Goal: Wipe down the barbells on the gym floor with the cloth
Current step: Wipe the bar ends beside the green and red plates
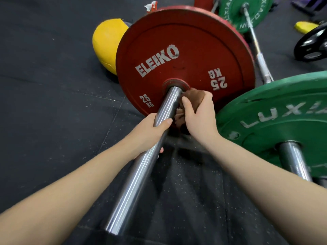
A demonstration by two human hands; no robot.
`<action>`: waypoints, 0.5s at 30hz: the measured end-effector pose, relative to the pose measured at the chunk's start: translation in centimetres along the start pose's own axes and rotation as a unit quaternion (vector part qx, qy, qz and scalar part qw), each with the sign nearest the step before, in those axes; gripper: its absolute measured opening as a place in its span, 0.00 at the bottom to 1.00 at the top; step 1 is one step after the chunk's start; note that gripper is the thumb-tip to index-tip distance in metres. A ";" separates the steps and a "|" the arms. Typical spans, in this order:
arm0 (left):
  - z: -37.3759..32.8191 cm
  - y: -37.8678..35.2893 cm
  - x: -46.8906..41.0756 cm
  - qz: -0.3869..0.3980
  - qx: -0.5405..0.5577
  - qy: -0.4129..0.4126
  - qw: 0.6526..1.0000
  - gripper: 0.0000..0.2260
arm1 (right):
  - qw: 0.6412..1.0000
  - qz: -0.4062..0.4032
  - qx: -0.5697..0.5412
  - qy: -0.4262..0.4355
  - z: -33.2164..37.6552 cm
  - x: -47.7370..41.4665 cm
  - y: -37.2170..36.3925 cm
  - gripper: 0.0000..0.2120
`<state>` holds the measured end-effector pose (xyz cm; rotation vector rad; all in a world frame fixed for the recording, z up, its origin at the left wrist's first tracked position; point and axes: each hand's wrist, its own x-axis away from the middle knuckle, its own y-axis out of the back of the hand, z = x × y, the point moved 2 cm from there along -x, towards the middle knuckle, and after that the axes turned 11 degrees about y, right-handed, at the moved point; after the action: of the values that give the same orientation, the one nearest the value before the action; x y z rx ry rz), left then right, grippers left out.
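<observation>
I see little of the cloth (196, 95), mostly under right grip (200, 119). Left grip (150, 133) fingers (161, 149) mostly behind the bar (134, 183). Near green plate (265, 124) cut off at right edge.

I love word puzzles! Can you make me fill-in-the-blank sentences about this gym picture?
1. The left hand grips the shiny ____.
2. The right hand holds a brown ____.
3. The ____ plate says ELEIKO.

Missing words: bar; cloth; red.
</observation>
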<state>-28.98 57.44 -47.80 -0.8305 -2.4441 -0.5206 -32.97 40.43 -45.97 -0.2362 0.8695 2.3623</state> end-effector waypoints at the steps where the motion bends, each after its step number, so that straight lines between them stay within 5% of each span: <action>1: 0.1 0.6 0.0 0.001 0.002 0.000 1.000 0.17 | 1.000 0.002 0.010 -0.016 0.1 -1.1 -0.8 0.22; 11: 0.6 3.2 -0.2 0.010 0.022 0.001 1.000 0.18 | 0.992 -0.053 -0.061 -0.094 -0.4 -3.4 -7.1 0.24; 15: 0.4 2.8 -0.5 0.007 0.025 0.001 1.000 0.18 | 0.995 -0.041 -0.061 -0.062 -0.6 -2.6 -6.9 0.16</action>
<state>-27.00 59.51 -47.88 -0.8256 -2.4385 -0.4525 -26.74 42.99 -49.16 -0.1679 0.6465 2.3293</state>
